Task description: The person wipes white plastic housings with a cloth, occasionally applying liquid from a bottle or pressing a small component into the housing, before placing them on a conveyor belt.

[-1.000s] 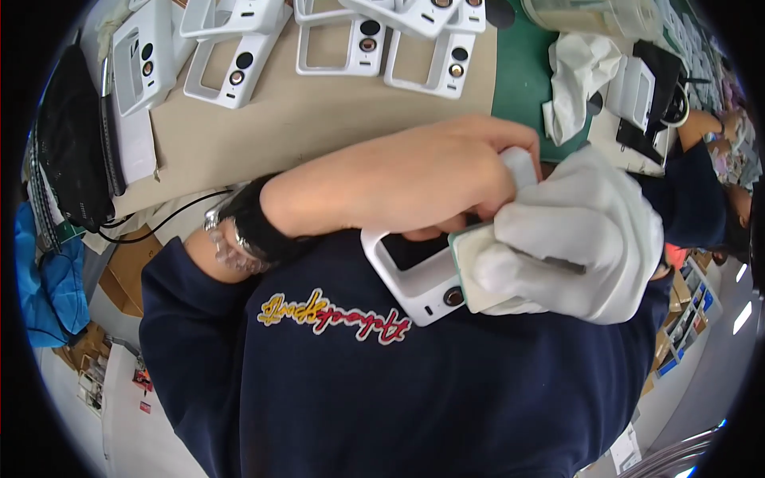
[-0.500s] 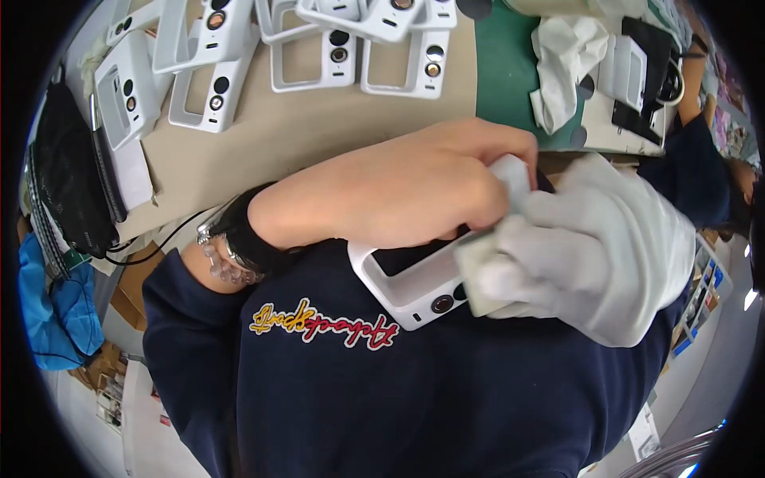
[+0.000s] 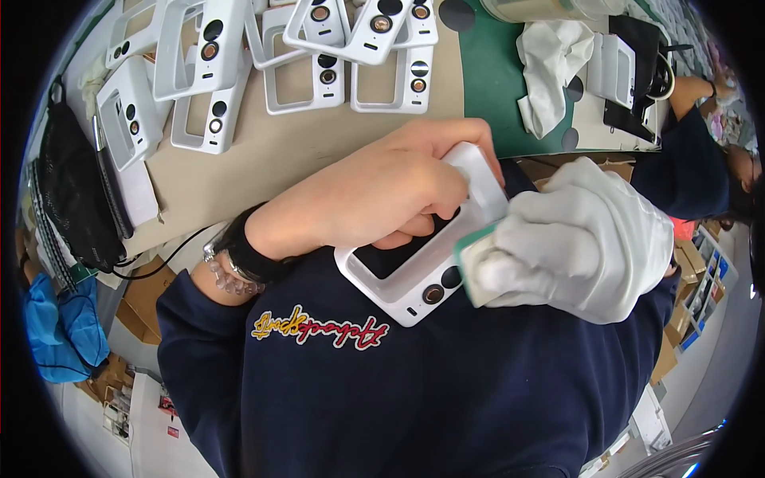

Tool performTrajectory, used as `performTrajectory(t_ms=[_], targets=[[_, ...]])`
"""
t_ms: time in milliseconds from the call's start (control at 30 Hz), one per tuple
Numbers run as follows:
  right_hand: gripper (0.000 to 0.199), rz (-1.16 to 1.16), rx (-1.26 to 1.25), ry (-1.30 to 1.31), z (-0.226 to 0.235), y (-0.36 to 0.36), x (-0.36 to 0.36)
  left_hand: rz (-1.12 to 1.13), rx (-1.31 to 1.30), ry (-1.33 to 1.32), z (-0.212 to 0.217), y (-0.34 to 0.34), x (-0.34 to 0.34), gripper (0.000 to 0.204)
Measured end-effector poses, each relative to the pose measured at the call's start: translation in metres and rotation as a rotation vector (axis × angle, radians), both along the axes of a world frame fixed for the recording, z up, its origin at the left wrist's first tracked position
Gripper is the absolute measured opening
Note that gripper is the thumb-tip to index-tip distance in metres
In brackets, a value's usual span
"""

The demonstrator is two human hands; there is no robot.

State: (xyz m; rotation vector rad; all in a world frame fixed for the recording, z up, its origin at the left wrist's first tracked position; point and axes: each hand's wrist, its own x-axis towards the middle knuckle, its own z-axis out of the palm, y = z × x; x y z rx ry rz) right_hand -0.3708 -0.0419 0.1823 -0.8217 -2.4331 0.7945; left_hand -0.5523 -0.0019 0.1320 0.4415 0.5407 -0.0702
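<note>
One beige counter [image 3: 263,143] lies beyond the fingers of both hands, the largest item on record. Green mat [image 3: 498,103] covers part of it, ahead of the right fingers. Several white housings [image 3: 369,46], rectangular and open-framed, are grouped and partly stacked on the counter ahead of the left fingers. Black bag [image 3: 68,191]: well apart, left of the left fingers. Right hand [image 3: 582,247], in a white glove: fingers bent and drawn together on a pad, near the left fingers but apart from them. Left hand [image 3: 406,179], bare: fingers curled around a held housing [image 3: 422,275], some over its far end, others bent into its opening. That housing sits tilted beneath the left fingers, just left of the right. Pale, green-edged pad [image 3: 474,255]: under the gloved fingertips, overlapping the housing's side in view; contact cannot be determined. Dark round lens [image 3: 433,295]: on the housing, left of the gloved fingertips. Small dark slot [image 3: 412,311]: further from the gloved fingertips than the lens.
</note>
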Motion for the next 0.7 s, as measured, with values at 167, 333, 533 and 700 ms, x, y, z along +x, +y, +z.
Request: performTrajectory(t_ms=[167, 333, 533, 700], targets=[[0.015, -0.259, -1.091, -0.395, 0.032, 0.034, 0.061, 0.224, 0.194, -0.065, 0.004, 0.004, -0.013, 0.034], [0.017, -0.427, 0.083, -0.448, -0.073, 0.013, 0.052, 0.679, 0.445, -0.141, 0.016, 0.009, -0.013, 0.045], [0.023, -0.437, 0.426, -0.598, -0.067, 0.021, 0.029, 0.921, 0.569, -0.029, 0.036, 0.011, -0.012, 0.053], [0.021, -0.481, -0.080, 0.047, -0.017, 0.008, -0.001, 1.026, 0.639, -0.065, 0.033, 0.010, -0.002, 0.056]])
